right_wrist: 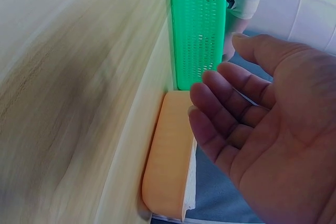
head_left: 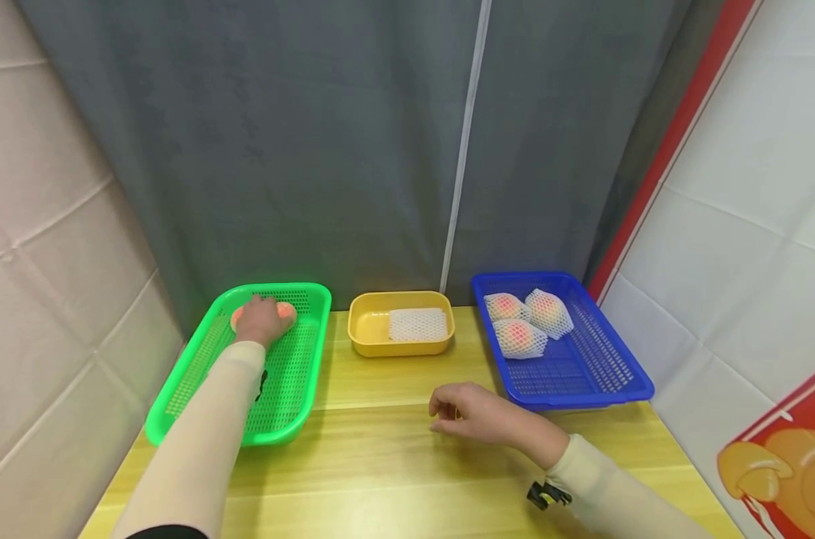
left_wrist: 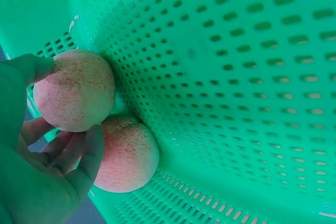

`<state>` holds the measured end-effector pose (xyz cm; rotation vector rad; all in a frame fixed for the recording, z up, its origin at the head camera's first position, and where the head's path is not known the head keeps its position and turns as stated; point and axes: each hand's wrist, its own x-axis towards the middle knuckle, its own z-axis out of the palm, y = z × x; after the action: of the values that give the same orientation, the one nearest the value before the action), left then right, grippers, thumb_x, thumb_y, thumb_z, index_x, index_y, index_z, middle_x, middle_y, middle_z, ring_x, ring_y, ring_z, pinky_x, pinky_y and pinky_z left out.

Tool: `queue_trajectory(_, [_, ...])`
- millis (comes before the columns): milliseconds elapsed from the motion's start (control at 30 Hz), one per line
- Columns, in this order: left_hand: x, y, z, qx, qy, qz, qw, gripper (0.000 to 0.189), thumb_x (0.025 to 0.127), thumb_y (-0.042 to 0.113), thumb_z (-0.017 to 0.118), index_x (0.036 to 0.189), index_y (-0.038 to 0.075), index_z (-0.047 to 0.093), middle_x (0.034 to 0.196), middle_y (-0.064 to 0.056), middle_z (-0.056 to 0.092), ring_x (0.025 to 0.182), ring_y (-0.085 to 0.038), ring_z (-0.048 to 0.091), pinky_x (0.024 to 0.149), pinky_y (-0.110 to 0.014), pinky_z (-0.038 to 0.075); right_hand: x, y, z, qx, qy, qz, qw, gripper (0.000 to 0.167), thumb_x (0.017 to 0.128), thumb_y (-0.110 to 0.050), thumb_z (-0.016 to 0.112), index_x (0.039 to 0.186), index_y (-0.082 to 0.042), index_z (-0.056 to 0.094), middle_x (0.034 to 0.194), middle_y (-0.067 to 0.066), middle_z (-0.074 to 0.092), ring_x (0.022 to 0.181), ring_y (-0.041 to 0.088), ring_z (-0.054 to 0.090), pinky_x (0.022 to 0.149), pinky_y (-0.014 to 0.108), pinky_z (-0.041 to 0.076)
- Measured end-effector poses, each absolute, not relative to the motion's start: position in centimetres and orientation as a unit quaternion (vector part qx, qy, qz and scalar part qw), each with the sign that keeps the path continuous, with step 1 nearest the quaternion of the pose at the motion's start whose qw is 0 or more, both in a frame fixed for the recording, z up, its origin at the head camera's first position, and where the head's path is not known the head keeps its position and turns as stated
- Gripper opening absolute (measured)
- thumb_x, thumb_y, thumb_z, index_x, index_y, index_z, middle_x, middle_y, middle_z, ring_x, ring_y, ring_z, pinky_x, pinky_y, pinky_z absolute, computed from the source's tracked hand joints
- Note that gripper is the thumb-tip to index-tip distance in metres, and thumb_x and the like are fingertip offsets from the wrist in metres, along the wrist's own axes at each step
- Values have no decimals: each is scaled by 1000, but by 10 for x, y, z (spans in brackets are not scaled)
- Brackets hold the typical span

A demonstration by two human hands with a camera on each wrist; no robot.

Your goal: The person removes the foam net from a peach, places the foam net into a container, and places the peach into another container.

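Inside the green basket (head_left: 298,389) at the left, my left hand (head_left: 260,323) grips a peach (left_wrist: 76,92) between thumb and fingers. A second peach (left_wrist: 127,156) lies against it, beside my fingertips and the basket wall. Both are pinkish and bare of any net. My right hand (head_left: 477,415) hovers over the table with loosely curled fingers and holds nothing. Nearest to it are the blue basket (head_left: 582,400) and the yellow tray (head_left: 400,349). White foam net sleeves (head_left: 417,324) lie in that tray.
Three net-wrapped peaches (head_left: 518,338) sit in the left part of the blue basket. Behind the containers hangs a grey curtain (head_left: 299,150). White panels (head_left: 63,314) close in both sides of the wooden table (head_left: 353,471).
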<state>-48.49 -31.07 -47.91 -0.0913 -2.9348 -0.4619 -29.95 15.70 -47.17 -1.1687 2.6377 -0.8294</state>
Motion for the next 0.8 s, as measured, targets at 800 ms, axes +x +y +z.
queue_trajectory(800, [-488,-312,-483,-36,-986,-146,71,58,106,19,62,141,-25,49,140,-49,44,129,-67,49,104,-74,49,-296,158,-470,-381,878,-280,80,10,105,-25,80,109,-20,72,89,-17,64,81,0,60,76,25,56])
